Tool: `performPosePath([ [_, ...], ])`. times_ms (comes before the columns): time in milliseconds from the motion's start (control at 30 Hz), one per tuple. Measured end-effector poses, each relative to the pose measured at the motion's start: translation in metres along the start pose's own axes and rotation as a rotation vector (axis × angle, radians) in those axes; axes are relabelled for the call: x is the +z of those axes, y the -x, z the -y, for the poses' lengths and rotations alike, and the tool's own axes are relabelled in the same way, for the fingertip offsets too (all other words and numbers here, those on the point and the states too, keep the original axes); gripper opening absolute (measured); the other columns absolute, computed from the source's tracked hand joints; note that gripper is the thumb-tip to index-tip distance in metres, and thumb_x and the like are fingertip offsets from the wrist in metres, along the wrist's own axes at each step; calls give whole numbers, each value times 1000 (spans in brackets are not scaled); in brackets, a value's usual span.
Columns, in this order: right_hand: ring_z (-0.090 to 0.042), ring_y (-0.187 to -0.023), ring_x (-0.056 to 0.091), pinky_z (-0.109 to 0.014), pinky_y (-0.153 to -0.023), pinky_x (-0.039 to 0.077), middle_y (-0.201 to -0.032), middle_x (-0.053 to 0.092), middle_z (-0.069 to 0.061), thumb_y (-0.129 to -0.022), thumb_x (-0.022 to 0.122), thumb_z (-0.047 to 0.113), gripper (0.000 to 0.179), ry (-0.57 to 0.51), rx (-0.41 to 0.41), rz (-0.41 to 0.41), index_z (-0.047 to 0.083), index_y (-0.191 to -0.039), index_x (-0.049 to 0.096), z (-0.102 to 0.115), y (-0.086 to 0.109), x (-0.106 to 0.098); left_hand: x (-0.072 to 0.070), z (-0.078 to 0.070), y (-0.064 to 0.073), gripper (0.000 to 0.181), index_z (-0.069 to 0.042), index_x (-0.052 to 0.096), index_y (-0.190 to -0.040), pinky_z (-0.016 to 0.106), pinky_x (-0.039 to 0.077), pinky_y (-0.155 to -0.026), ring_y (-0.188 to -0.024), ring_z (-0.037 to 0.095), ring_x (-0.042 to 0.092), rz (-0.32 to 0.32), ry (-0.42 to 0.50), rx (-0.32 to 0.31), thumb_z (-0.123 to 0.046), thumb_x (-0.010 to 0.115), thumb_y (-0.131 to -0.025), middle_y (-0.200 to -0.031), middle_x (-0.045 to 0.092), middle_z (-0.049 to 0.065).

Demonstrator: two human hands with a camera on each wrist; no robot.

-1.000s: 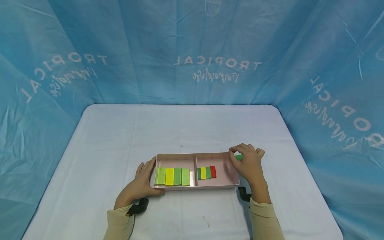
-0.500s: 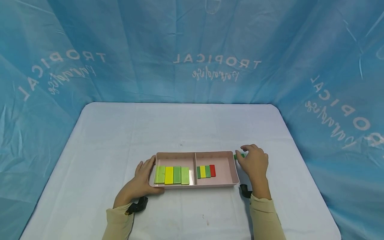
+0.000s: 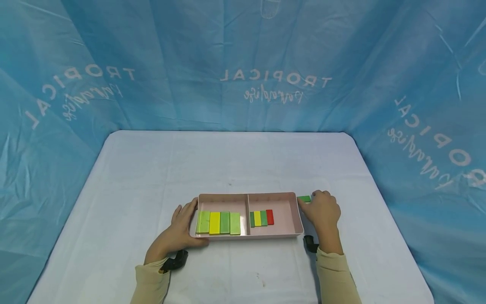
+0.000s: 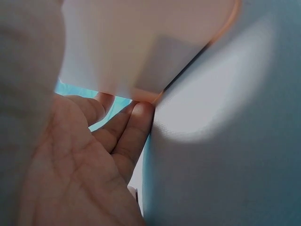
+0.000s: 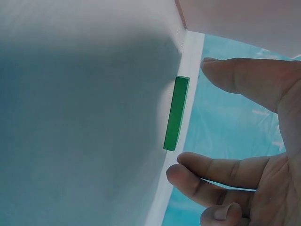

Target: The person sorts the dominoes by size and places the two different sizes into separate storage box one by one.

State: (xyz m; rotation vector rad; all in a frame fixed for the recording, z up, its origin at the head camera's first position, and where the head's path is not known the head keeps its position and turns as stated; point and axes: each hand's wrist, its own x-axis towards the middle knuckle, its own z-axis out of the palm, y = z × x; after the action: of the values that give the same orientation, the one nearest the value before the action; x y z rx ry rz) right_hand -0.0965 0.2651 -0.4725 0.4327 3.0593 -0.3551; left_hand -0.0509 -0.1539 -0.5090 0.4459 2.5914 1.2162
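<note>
A shallow pink box (image 3: 282, 230) with two compartments lies on the table. My left hand (image 3: 176, 230) holds its left end, thumb along the near wall and fingers at the left side; in the left wrist view the fingertips (image 4: 142, 110) touch the box edge. Just outside the box's right end, a green block (image 3: 304, 199) lies on the white cloth. My right hand (image 3: 322, 211) is beside that block, thumb and fingers spread apart. In the right wrist view, the green block (image 5: 177, 114) shows past the fingertips with a gap, and nothing is held.
Larger green and yellow tiles (image 3: 214, 223) stand in a row in the left compartment. Smaller green, yellow and red tiles (image 3: 270, 217) fill part of the right compartment. A white cloth covers the table (image 3: 235, 160); a blue printed curtain (image 3: 243, 63) surrounds it.
My right hand has moved right, away from the box's far right corner, and slightly toward me. More of the green block now shows. My left hand stays on the box.
</note>
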Motion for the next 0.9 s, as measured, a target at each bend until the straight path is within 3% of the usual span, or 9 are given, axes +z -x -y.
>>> performPosePath([
  [433, -36, -78, 66, -44, -53, 55, -101, 65, -29, -86, 67, 55, 73, 4, 22, 72, -9, -121, 65, 0, -2, 0, 1, 0, 0, 129, 1, 13, -159, 61, -4, -121, -150, 43, 23, 3, -5, -13, -39, 92, -66, -163, 28, 22],
  [900, -29, -72, 65, -40, -52, 53, -95, 70, -24, -86, 71, 46, 61, -54, -18, 75, -8, -113, 69, -3, -3, 2, 1, 1, -1, 129, 1, 13, -159, 61, -2, -121, -150, 42, 24, 1, -8, -3, -38, 92, -65, -162, 29, 21],
])
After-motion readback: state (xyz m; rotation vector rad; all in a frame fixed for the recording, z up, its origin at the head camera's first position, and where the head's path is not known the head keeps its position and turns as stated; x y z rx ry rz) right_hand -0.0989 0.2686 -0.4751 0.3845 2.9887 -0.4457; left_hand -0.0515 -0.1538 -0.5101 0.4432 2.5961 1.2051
